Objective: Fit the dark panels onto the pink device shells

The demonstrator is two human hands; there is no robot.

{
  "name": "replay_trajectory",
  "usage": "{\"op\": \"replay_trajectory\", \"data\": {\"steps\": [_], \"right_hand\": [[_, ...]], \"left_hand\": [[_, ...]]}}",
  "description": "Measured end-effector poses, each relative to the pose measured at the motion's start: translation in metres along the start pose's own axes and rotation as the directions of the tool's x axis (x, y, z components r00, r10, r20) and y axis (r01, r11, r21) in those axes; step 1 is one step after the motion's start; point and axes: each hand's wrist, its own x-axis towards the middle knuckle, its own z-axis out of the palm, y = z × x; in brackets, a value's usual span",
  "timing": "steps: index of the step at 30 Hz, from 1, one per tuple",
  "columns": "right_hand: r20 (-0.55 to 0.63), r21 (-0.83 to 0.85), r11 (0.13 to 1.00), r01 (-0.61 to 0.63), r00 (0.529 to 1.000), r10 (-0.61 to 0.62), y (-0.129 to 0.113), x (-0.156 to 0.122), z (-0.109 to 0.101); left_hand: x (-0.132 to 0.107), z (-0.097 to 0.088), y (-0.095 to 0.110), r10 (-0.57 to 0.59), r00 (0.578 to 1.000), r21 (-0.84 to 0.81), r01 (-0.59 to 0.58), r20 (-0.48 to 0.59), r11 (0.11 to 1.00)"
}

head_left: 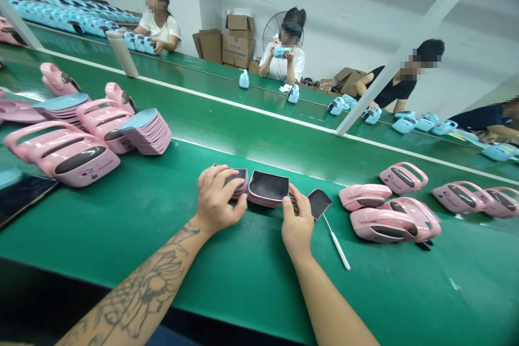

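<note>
My left hand (217,197) lies curled over a small stack of pink pieces with dark faces (240,179) on the green belt (227,275). A second such stack (268,188) stands just to its right, between my hands. My right hand (297,221) rests beside that stack with its fingers closed on a thin dark piece (319,203). A white stick (337,242) lies on the belt right of that hand.
Pink housings (391,221) lie at the right, and more (65,154) at the left beside stacks of pink and blue plates (148,130). A dark tray (20,197) sits at the left edge. Three people sit at the far belt with blue housings (405,123); cardboard boxes (237,40) stand behind.
</note>
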Motion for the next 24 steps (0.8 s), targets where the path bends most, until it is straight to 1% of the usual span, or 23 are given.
{"op": "replay_trajectory", "data": {"steps": [3,7,11,16,19,21,24], "right_hand": [[-0.01,-0.036,0.998,0.043,0.999,-0.044,-0.0021,-0.001,-0.0007],[-0.02,-0.076,0.993,0.094,0.995,-0.096,-0.0027,-0.0022,-0.0011],[-0.036,-0.103,0.99,0.094,0.995,-0.098,-0.0041,-0.0041,-0.0013],[-0.045,-0.111,0.985,0.129,0.99,-0.135,-0.0087,-0.0061,-0.0014],[-0.058,-0.09,0.985,0.145,0.987,-0.15,-0.0099,-0.007,-0.0008],[-0.082,-0.072,0.99,0.124,0.988,-0.13,-0.0092,-0.0079,-0.0002],[-0.109,-0.025,0.997,0.077,0.991,-0.079,-0.0078,-0.01,-0.0002]], "left_hand": [[-0.0009,0.0035,0.0099,0.076,0.995,0.051,-0.079,0.06,0.996],[-0.0015,0.0058,0.0062,0.129,0.985,0.067,-0.138,0.115,0.988],[-0.002,0.0058,0.0009,0.168,0.98,0.063,-0.176,0.106,0.982],[-0.0017,0.0062,0.0033,0.238,0.964,0.129,-0.253,0.121,0.959],[-0.0016,0.0068,0.0038,0.251,0.958,0.145,-0.27,0.138,0.952],[-0.0016,0.0068,0.0034,0.266,0.955,0.136,-0.283,0.129,0.949],[-0.0016,0.0052,0.0037,0.31,0.948,0.126,-0.317,0.07,0.94]]}}
